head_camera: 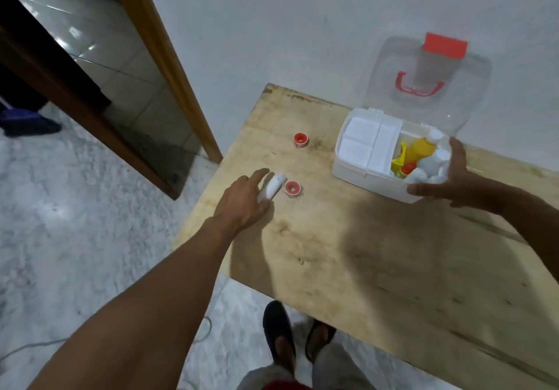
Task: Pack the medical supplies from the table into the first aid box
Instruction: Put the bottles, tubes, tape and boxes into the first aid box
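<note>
— What is seen in the head view, on the left side?

— A bare wooden tabletop [378, 253], pale and scratched, with dark stains, is set against a smooth white wall. Near its left edge the left hand [242, 202] is laid over a small white object [273, 188], oblong and rounded, of smooth plastic. The fingers [260, 174] are curved around it and touch it, but it cannot be told if it is already gripped firmly or only covered. Just beside it a small round roll with a red plastic rim [292, 188] is lying flat. A second red roll [301, 140] of the same shape is placed farther back, well apart from the hand.

— And on the right side?

— The first aid box [357, 162] is standing on the tabletop near the wall. Its body is of white opaque plastic with rounded corners; the lid [423, 87] is translucent, raised upright, and carries a red handle [419, 85] and a red latch [444, 45]. In the left compartments flat white gauze packets [361, 134] are stacked. In the right compartment a yellow bottle [420, 149], white bottles [437, 137] and white cotton balls [419, 174] are packed together. The right hand [447, 180] is held at the box's near right corner with the fingers spread open; nothing is held in it.

— Below the tabletop?

— A speckled stone floor [75, 238] and dark slippers [278, 335] are seen.
</note>
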Tool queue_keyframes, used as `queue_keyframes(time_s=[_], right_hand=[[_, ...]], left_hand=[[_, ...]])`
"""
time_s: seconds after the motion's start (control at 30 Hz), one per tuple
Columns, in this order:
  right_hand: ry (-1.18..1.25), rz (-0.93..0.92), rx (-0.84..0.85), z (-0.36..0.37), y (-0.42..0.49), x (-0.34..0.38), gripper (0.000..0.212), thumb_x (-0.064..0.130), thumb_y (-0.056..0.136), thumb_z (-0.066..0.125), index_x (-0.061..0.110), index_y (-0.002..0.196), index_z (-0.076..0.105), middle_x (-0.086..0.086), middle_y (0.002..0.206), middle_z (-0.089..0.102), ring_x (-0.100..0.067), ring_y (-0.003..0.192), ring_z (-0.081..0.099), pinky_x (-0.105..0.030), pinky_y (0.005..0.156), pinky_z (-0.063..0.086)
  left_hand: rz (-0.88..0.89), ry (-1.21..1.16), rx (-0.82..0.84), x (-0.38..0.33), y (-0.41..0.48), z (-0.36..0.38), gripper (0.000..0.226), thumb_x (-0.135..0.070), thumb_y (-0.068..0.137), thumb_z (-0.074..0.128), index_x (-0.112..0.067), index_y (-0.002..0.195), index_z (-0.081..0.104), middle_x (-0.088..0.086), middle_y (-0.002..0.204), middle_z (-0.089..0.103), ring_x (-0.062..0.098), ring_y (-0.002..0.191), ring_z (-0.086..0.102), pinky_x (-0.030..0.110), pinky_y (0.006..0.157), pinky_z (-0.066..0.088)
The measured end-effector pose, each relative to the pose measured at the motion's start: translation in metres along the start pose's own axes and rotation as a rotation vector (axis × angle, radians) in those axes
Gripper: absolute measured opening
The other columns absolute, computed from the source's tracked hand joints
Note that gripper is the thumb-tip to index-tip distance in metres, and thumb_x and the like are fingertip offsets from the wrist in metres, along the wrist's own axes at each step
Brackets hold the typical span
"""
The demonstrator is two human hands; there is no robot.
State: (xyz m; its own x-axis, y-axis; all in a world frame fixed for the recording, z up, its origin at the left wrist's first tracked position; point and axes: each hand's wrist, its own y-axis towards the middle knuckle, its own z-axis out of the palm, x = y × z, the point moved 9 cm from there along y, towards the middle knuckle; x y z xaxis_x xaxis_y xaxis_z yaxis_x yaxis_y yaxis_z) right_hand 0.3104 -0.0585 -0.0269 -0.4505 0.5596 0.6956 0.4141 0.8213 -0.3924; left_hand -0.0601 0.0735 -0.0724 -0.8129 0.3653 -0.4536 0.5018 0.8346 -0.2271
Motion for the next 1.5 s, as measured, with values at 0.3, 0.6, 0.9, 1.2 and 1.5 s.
queue_keyframes(time_s=[0.3,0.6,0.9,1.2,1.5], right_hand=[[0.02,-0.058,0.027,-0.002,-0.004,0.006,0.14,0.034,0.051,0.092,0.031,0.152,-0.004,0.015,0.151,0.006,-0.007,0.13,0.021,-0.038,0.106,0.036],[0.131,-0.161,0.054,-0.001,-0.001,-0.001,0.125,0.011,0.065,0.091,0.028,0.15,0.0,0.024,0.129,0.015,-0.004,0.127,0.033,-0.009,0.09,0.041],[0.139,-0.17,0.058,0.001,0.003,-0.011,0.123,0.042,0.05,0.095,0.073,0.124,0.0,0.018,0.147,0.014,-0.012,0.138,0.035,-0.042,0.105,0.048],[0.138,-0.168,0.025,0.004,0.013,-0.021,0.143,0.052,0.044,0.095,0.044,0.147,-0.003,0.015,0.149,0.01,-0.014,0.144,0.026,-0.047,0.111,0.041],[0.218,-0.106,0.014,0.01,0.023,-0.036,0.144,0.05,0.043,0.097,0.043,0.149,-0.001,0.014,0.15,0.016,-0.018,0.141,0.031,-0.046,0.108,0.045]], left_hand=[[-0.093,-0.056,0.092,-0.012,0.007,-0.02,0.06,-0.027,0.09,0.063,-0.025,0.146,0.041,0.014,0.116,0.068,0.035,0.104,0.064,0.033,0.08,0.047],[-0.04,-0.402,0.007,-0.133,0.048,-0.078,0.059,-0.019,0.084,0.071,-0.031,0.137,0.049,0.011,0.095,0.072,0.024,0.084,0.07,0.037,0.072,0.062],[0.095,-0.342,0.147,-0.238,0.092,-0.017,0.064,-0.025,0.076,0.076,-0.029,0.135,0.052,0.009,0.124,0.063,0.032,0.107,0.063,0.047,0.082,0.059],[0.077,-0.18,0.218,-0.228,0.114,0.006,0.067,-0.027,0.082,0.074,-0.028,0.143,0.045,0.009,0.135,0.057,0.031,0.119,0.056,0.042,0.096,0.052],[0.076,-0.23,0.243,-0.228,0.112,0.009,0.068,-0.027,0.079,0.079,-0.028,0.14,0.049,0.007,0.134,0.058,0.03,0.118,0.056,0.046,0.093,0.054]])
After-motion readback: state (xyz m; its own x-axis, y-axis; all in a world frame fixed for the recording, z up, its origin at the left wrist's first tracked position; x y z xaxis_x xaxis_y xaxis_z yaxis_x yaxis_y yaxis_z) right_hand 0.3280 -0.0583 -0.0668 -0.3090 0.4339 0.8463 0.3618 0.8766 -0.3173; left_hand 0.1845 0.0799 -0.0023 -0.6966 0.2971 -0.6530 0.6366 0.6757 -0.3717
